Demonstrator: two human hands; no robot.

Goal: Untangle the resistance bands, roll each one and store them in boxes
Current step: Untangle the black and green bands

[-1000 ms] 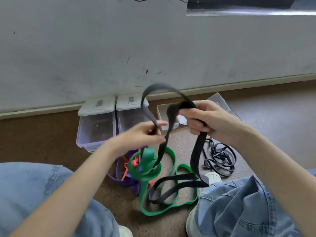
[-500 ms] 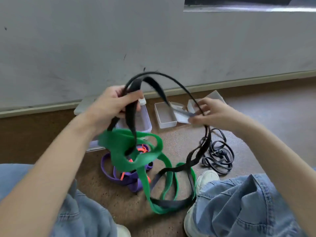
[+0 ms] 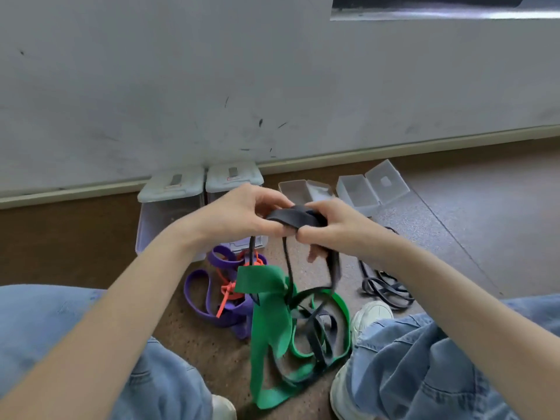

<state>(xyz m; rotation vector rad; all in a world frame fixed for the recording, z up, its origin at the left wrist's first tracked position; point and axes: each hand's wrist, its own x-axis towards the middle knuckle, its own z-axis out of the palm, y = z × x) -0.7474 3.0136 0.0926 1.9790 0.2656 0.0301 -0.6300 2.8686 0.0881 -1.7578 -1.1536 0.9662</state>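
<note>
My left hand (image 3: 242, 212) and my right hand (image 3: 328, 228) meet in mid-air and both grip a folded bunch of the black band (image 3: 292, 218). Its loose strands hang down from the hands and thread through the wide green band (image 3: 269, 316), which droops to the floor between my knees. A purple band (image 3: 209, 298) tangled with a thin orange band (image 3: 228, 291) lies on the floor to the left. A thin dark band (image 3: 381, 284) lies in a heap to the right.
Two closed clear boxes (image 3: 169, 204) stand by the wall, partly behind my left hand. Two small open boxes (image 3: 295, 189), (image 3: 356, 192) with hinged lids sit to the right. My jeans-clad knees and white shoes (image 3: 369, 313) frame the floor patch.
My hands, apart before with the black band arched between them, have come together and bunched the black band. The green band has sunk lower.
</note>
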